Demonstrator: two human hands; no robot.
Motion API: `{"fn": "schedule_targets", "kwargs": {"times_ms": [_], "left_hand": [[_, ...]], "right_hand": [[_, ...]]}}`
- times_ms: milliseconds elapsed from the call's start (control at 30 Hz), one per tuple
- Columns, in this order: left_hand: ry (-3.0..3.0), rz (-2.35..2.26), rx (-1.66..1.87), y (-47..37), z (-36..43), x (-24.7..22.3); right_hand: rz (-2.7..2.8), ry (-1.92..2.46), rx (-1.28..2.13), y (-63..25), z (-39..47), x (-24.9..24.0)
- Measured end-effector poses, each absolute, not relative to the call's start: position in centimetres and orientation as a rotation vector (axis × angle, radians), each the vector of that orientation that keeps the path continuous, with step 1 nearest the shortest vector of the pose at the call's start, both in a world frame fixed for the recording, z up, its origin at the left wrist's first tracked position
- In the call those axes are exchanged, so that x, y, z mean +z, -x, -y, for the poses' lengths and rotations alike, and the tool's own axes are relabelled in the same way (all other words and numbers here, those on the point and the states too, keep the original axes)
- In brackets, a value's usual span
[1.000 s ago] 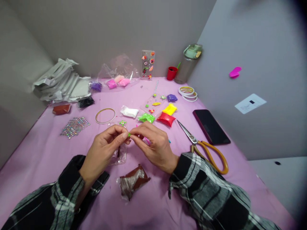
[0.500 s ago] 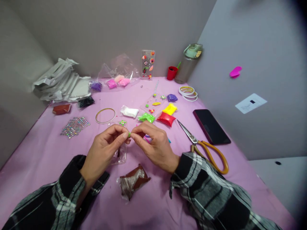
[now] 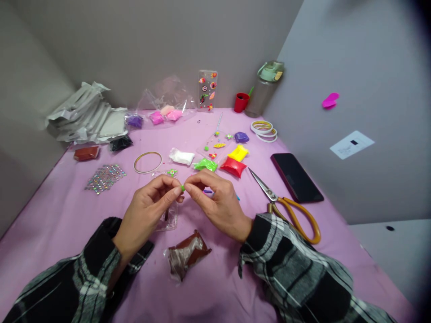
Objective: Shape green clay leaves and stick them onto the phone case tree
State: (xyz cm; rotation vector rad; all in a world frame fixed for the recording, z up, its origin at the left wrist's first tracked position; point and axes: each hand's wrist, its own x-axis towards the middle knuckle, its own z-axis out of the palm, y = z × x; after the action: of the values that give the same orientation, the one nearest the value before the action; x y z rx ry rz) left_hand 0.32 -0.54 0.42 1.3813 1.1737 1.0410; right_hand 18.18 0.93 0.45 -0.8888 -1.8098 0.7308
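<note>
Between the fingertips of both hands is a tiny piece of green clay (image 3: 182,188). My left hand (image 3: 151,202) pinches it with thumb and index finger. From the other side, the closed thumb and finger of my right hand (image 3: 217,202) meet it. Under my left hand lies a clear phone case (image 3: 171,220) with a dark brown strip on it and a green-and-white flower (image 3: 172,172) at its far end; my hand hides much of the case. A packet of brown clay (image 3: 189,255) rests nearer to me. Beyond the hands are packets of green clay (image 3: 206,165) and white clay (image 3: 182,156).
Scissors (image 3: 283,202) and a phone (image 3: 296,177) lie at the right. Red (image 3: 233,168) and yellow clay packets (image 3: 238,153) sit beside a decorated clear case (image 3: 210,147). Tape rolls (image 3: 264,130), a bottle (image 3: 264,92), a rhinestone sheet (image 3: 105,178) and a ring (image 3: 148,162) surround them.
My right fingertips have shifted very slightly, and a little more of the green clay shows between the hands. Everything else stays where it was.
</note>
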Motion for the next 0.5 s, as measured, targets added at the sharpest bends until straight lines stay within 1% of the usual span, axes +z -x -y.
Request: {"fn": "schedule_targets", "kwargs": {"times_ms": [500], "left_hand": [[-1.401,-1.172,1.04,-0.27,0.47,0.46]], "right_hand": [[1.771,0.901,0.841,-18.23,-0.88,0.51]]}}
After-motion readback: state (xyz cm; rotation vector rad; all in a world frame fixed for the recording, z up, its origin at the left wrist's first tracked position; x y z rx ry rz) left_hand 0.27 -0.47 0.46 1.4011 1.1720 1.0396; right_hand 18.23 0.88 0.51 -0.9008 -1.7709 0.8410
